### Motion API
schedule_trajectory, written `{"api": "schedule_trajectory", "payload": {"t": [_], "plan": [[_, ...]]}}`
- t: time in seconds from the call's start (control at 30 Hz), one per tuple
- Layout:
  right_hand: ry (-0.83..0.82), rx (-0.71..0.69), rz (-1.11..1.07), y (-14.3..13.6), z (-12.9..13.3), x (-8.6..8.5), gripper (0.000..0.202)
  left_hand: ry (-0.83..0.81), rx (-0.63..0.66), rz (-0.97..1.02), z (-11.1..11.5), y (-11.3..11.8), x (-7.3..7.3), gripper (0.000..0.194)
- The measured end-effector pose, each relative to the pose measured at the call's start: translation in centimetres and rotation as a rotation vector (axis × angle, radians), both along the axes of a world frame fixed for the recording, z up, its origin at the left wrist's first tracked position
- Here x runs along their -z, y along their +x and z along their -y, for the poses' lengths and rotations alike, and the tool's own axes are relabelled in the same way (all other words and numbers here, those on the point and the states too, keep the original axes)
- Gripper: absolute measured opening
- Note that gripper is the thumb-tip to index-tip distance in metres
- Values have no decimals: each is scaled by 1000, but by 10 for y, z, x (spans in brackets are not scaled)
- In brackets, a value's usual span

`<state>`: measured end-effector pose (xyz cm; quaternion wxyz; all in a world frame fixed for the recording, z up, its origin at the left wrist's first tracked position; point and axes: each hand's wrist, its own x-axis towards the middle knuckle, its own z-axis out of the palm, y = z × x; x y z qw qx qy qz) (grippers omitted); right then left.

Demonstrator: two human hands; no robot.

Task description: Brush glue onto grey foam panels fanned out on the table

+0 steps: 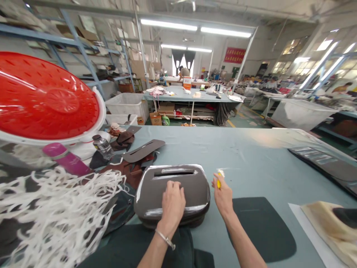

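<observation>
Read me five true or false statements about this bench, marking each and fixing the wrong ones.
1. The right hand holds a yellow-handled tool. True.
2. The left hand touches the slotted brown panel. True.
3. The panel's opening lies along its near edge. False: the slot lies near its far edge.
4. White strips lie heaped on the left. True.
5. The large round object is green. False: the basin-like object is red, white-rimmed.

Purple flask (67, 160) beside clear bottle (103, 147)
</observation>
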<state>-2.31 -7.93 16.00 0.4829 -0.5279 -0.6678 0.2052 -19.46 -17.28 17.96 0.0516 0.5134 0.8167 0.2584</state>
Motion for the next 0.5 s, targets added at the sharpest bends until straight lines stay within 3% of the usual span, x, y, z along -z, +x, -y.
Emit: {"api": "schedule_trajectory", "payload": {"t": [0.1,0.23,0.3,0.37,0.43,0.5], "plan": [[-147,-100,-89,3,10,10,41,52,121,262,-39,33,-2,27],[-149,-86,-142,2,26,2,37,6,78,311,-75,61,-6,43],[-148,-125,-155,2,32,-5,34,-9,44,353,-84,63,-7,44],[-150,-152,-184,1,38,-7,31,-2,52,451,-88,58,-6,32],[-155,-146,-198,0,41,-5,28,9,92,554,-86,48,-6,18],[-135,-163,-175,1,41,0,25,17,120,604,-77,38,-12,18]]}}
